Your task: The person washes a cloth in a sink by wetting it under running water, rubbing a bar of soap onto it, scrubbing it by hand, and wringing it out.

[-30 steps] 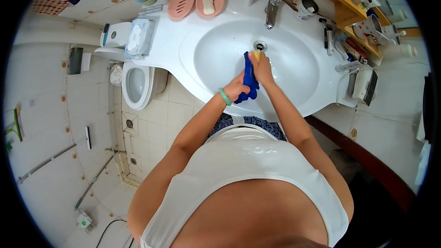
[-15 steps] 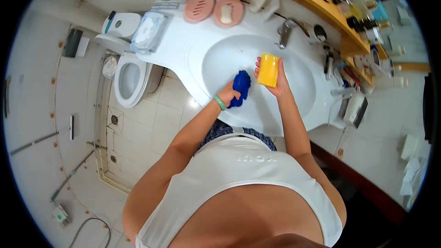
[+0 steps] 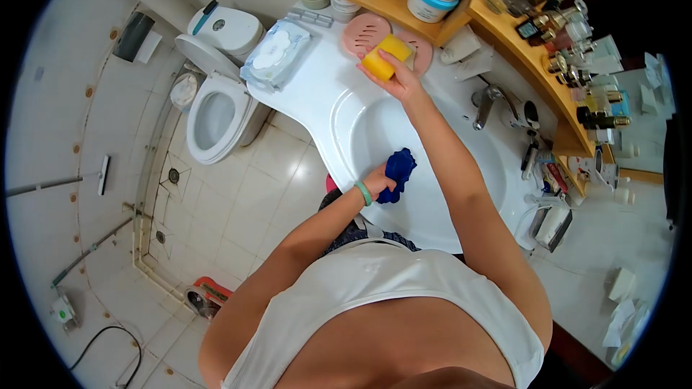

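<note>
The right hand (image 3: 401,85) grasps a yellow bar (image 3: 387,57), probably soap, ahead of the left hand (image 3: 377,179) and overlapping two pink dishes (image 3: 364,32) in view, though whether it touches them cannot be told. Nearer the body, the left hand is clenched around one end of a bunched blue cloth (image 3: 397,173) just beyond its fingers, within the basin (image 3: 438,212). The bar should be firm, fairly light and slippery if wet, best gripped across its long sides; the cloth looks soft and limp, best gathered into a fist.
</note>
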`<act>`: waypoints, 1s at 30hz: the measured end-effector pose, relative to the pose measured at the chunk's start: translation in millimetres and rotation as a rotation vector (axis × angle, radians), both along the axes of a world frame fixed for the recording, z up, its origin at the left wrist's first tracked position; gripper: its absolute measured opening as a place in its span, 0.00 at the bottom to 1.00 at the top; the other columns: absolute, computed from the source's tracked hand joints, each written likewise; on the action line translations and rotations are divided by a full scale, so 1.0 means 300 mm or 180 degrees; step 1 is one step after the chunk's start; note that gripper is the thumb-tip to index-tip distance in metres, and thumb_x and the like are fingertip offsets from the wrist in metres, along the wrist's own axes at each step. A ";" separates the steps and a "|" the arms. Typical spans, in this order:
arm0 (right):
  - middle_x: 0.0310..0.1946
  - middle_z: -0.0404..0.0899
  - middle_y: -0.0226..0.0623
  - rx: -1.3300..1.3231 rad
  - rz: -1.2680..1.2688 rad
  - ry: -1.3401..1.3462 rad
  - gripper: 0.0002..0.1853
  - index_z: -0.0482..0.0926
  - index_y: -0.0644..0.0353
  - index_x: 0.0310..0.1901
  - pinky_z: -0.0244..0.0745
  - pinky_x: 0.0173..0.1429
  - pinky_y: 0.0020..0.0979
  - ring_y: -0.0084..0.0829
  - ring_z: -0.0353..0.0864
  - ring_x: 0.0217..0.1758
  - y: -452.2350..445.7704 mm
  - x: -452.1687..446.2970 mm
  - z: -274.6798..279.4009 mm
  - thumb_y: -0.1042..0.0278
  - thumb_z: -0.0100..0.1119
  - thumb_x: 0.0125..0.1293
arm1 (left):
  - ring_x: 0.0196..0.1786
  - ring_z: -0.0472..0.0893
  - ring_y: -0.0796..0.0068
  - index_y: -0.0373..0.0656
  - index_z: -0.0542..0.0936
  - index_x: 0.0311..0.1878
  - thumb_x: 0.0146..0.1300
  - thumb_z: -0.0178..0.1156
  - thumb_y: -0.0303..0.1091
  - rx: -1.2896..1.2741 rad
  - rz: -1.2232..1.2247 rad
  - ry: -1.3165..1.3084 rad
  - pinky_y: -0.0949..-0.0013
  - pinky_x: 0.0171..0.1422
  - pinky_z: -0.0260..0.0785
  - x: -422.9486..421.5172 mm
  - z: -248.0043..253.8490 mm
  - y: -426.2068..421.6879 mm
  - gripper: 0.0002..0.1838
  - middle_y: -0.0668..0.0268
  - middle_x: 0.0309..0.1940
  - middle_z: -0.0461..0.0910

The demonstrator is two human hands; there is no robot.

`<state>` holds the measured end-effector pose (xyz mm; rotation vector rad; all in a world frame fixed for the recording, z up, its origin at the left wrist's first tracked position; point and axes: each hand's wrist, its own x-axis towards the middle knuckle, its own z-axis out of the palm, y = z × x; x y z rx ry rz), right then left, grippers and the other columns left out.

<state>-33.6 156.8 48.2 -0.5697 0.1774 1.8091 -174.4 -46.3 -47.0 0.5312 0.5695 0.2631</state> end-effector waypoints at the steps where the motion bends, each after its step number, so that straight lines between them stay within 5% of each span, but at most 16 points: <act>1: 0.54 0.67 0.49 -0.0211 -0.0080 0.0112 0.24 0.62 0.62 0.56 0.69 0.61 0.52 0.51 0.67 0.59 0.028 -0.002 -0.002 0.80 0.58 0.59 | 0.38 0.73 0.72 0.47 0.68 0.59 0.31 0.48 0.12 0.0038 0.0017 -0.0019 0.72 0.37 0.68 0.003 0.004 -0.010 0.42 0.67 0.39 0.74; 10: 0.58 0.58 0.56 -0.0454 -0.0068 0.0345 0.28 0.52 0.66 0.61 0.77 0.57 0.41 0.56 0.63 0.61 0.178 -0.008 -0.122 0.81 0.53 0.62 | 0.38 0.74 0.73 0.48 0.66 0.62 0.31 0.49 0.13 0.0080 -0.0008 0.0052 0.73 0.37 0.68 0.011 -0.038 -0.013 0.45 0.67 0.38 0.75; 19: 0.52 0.68 0.58 -0.0274 0.0326 -0.0363 0.18 0.60 0.78 0.56 0.75 0.59 0.29 0.48 0.73 0.55 0.027 0.023 -0.051 0.78 0.45 0.67 | 0.39 0.77 0.67 0.42 0.67 0.58 0.29 0.46 0.14 0.0366 -0.0205 0.0417 0.70 0.39 0.71 0.063 -0.014 0.013 0.41 0.62 0.39 0.76; 21: 0.51 0.71 0.56 0.0211 0.0535 -0.1470 0.15 0.66 0.78 0.51 0.75 0.59 0.30 0.44 0.74 0.54 -0.075 0.041 -0.019 0.77 0.49 0.65 | 0.41 0.78 0.65 0.40 0.67 0.59 0.29 0.46 0.14 0.0376 -0.0288 0.0371 0.69 0.42 0.72 0.074 -0.019 0.027 0.42 0.60 0.41 0.77; 23: 0.46 0.76 0.49 0.0455 0.0765 -0.1971 0.14 0.73 0.72 0.47 0.75 0.55 0.30 0.36 0.77 0.51 -0.215 0.104 -0.018 0.68 0.52 0.66 | 0.43 0.77 0.66 0.42 0.66 0.61 0.29 0.47 0.15 0.0376 -0.0267 0.0247 0.70 0.42 0.72 0.084 0.029 0.052 0.43 0.62 0.42 0.76; 25: 0.43 0.80 0.40 0.0805 0.1540 -0.3550 0.22 0.76 0.65 0.48 0.70 0.55 0.29 0.30 0.77 0.50 -0.378 0.194 -0.078 0.51 0.48 0.68 | 0.46 0.78 0.65 0.39 0.67 0.59 0.29 0.46 0.15 0.0158 -0.0153 -0.0037 0.69 0.46 0.73 0.103 0.086 0.068 0.41 0.61 0.43 0.77; 28: 0.42 0.80 0.36 0.0395 0.1453 -0.4101 0.30 0.77 0.60 0.50 0.63 0.59 0.31 0.29 0.75 0.50 -0.638 0.301 -0.180 0.39 0.39 0.67 | 0.44 0.78 0.67 0.35 0.68 0.58 0.32 0.45 0.16 0.0035 -0.0354 0.0046 0.70 0.46 0.73 0.125 0.148 0.106 0.38 0.59 0.42 0.76; 30: 0.49 0.76 0.39 -0.0152 0.1351 -0.3646 0.37 0.73 0.60 0.55 0.58 0.63 0.34 0.33 0.70 0.56 -0.774 0.319 -0.235 0.31 0.34 0.64 | 0.42 0.79 0.66 0.34 0.68 0.57 0.35 0.45 0.18 -0.0126 -0.0290 -0.0056 0.69 0.48 0.74 0.152 0.180 0.108 0.35 0.59 0.43 0.76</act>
